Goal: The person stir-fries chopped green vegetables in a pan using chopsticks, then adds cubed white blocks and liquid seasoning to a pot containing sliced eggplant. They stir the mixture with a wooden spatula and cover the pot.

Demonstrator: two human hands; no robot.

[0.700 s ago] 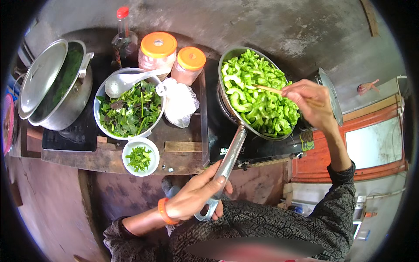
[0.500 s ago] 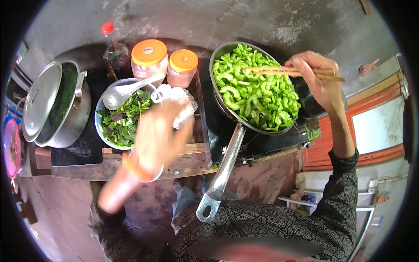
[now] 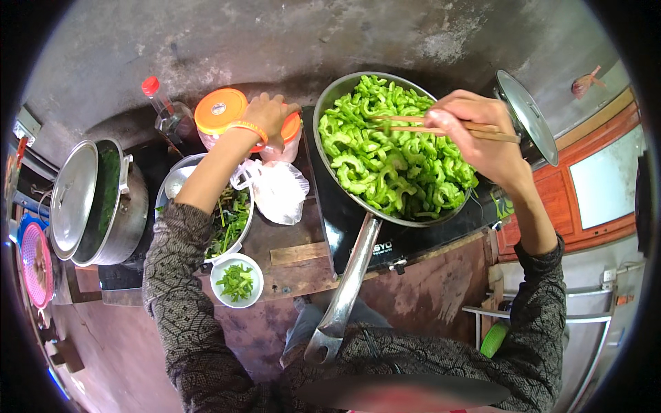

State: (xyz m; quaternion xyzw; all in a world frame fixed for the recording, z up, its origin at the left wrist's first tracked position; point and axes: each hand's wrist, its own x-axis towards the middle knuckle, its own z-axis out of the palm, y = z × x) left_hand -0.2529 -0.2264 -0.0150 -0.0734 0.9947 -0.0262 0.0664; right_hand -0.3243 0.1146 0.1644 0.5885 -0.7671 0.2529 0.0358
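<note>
Chopsticks [image 3: 413, 129] are pinched in my right hand [image 3: 478, 131], their tips among sliced green bitter melon [image 3: 399, 158]. The melon fills a frying pan [image 3: 351, 272] on a black stove, its long metal handle pointing toward me. My left hand [image 3: 265, 115] is closed over the orange lid [image 3: 294, 127] of the smaller jar [image 3: 284, 153], thumb at the near side. Beside it stands a larger orange-lidded jar [image 3: 219, 110]. A knotted white plastic bag [image 3: 279, 193] lies just in front. My left forearm partly covers a bowl of leafy greens [image 3: 233, 217].
A small white bowl of chopped greens [image 3: 236, 281] sits at the counter's near edge. Leftward is a metal pot [image 3: 131, 206] with its lid [image 3: 72, 199] tilted. A red-capped bottle [image 3: 172, 122] stands behind. Another lid [image 3: 533, 113] leans right of the pan.
My left hand has moved away from me, from above the greens bowl and bag onto the smaller jar's lid. The chopsticks stay in my right hand, shifted slightly left over the melon.
</note>
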